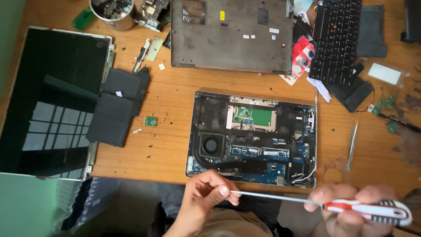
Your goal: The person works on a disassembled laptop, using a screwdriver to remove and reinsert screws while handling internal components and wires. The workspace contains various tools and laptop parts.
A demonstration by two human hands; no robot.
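A worn wooden desk (175,101) lies under me, cluttered: an opened laptop base (253,137) with its fan and boards bare, a grey bottom cover (231,35) beyond it, a loose keyboard (337,39), a black battery (117,106) and a dark screen panel (52,101). My right hand (357,210) is closed around the screwdriver (324,204) by its red-and-white handle. My left hand (206,193) seems to pinch the shaft's tip between fingertips, just below the laptop's near edge.
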